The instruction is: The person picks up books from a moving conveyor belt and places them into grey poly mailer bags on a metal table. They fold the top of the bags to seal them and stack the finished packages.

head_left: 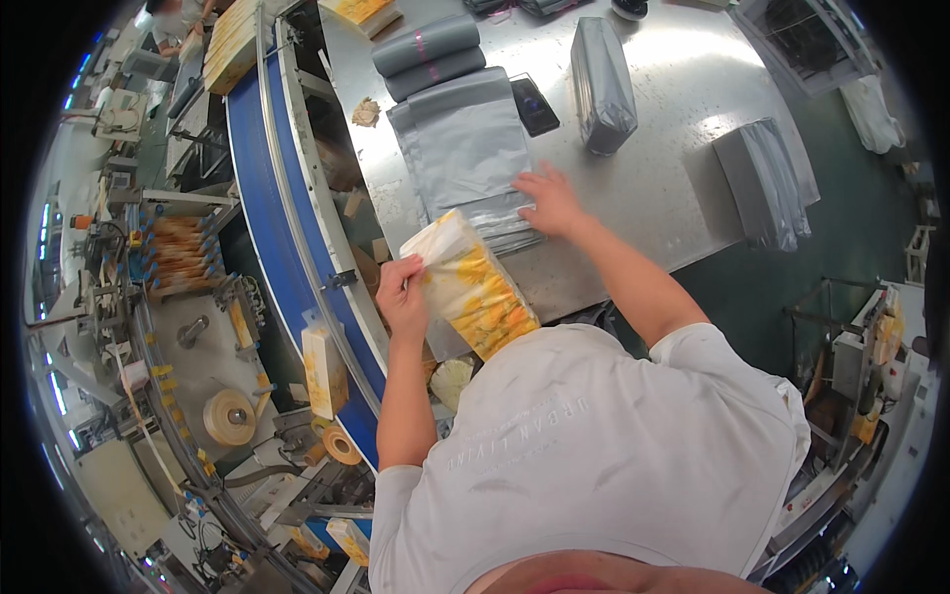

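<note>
My left hand (401, 293) is closed on the upper left corner of a yellow-and-white floral tissue pack (477, 295). The pack lies tilted between my body and the metal table, its white end pointing away from me. Flat on the table is a stack of grey plastic bags (460, 139), its near edge next to the pack's far end. My right hand (552, 203) rests on the right edge of the stack with its fingers apart. The underside of the pack and my left fingertips behind it are hidden.
Grey rolled bundles (427, 49) and a black phone (534, 106) lie beyond the bag stack. Filled grey packages stand on the table (673, 188), one upright (602, 89), others at the right edge (764, 183). A blue conveyor (287, 208) runs along the left, a tissue pack (324, 371) beside it.
</note>
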